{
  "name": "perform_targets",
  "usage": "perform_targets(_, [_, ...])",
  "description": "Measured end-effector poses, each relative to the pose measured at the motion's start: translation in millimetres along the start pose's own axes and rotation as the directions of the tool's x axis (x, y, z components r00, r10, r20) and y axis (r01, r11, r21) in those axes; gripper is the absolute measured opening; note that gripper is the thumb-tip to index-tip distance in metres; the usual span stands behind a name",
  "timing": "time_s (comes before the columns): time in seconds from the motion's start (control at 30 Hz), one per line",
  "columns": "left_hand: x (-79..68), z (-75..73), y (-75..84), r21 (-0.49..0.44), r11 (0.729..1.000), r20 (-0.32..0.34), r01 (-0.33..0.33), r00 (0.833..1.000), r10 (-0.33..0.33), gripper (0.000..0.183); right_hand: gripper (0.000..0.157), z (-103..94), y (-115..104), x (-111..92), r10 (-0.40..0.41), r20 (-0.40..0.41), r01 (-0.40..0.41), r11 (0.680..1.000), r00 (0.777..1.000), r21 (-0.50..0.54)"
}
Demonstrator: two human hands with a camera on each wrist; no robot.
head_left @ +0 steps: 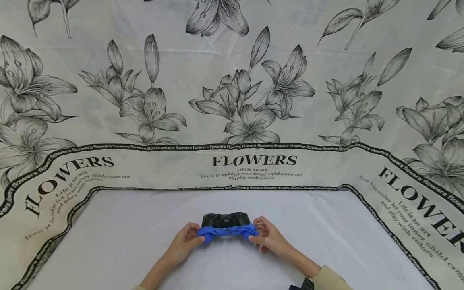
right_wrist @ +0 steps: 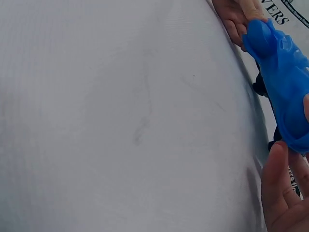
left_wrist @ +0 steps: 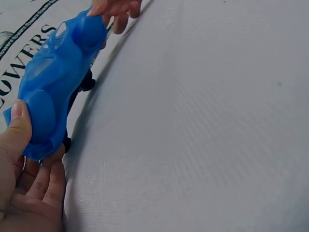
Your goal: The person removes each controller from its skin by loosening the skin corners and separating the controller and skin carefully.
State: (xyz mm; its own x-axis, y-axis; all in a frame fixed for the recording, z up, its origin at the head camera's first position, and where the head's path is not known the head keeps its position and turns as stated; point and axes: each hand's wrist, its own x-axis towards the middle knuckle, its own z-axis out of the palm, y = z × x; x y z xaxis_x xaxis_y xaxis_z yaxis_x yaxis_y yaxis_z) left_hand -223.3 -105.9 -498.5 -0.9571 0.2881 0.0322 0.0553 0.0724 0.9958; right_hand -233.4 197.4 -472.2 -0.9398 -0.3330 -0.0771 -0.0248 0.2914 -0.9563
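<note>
A blue silicone controller cover (head_left: 228, 230) is stretched sideways between the two hands, with a black game controller (head_left: 225, 220) directly behind it. My left hand (head_left: 181, 243) pinches the cover's left end, its thumb on the near face. At the opposite end, my right hand (head_left: 271, 238) pinches the cover between thumb and fingers. In the left wrist view the soft cover (left_wrist: 60, 84) shows cutout holes and rounded grip pockets, and black parts of the controller (left_wrist: 87, 82) poke out past its edge. The cover (right_wrist: 282, 72) hides most of the controller in the right wrist view.
A white cloth (head_left: 145, 217) covers the table under the hands. Around its back and sides runs a fabric screen (head_left: 253, 165) printed with lilies and the word FLOWERS. A small black device (head_left: 304, 284) sits by the right sleeve.
</note>
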Motion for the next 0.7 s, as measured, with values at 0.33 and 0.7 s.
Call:
perform_targets(0.33, [-0.3, 2.5, -0.7, -0.029, 0.999, -0.01, -0.029, 1.0, 0.028, 0.04, 0.049, 3.0, -4.6, -7.4, 0.019, -0.063, -0.012, 0.995, 0.998, 0.099])
perform_targets(0.7, [1.8, 9.8, -2.5, -0.035, 0.999, -0.12, 0.0, 0.993, -0.005, 0.041, 0.052, 2.1, 2.9, -5.1, 0.008, -0.116, 0.007, 0.992, 0.993, 0.128])
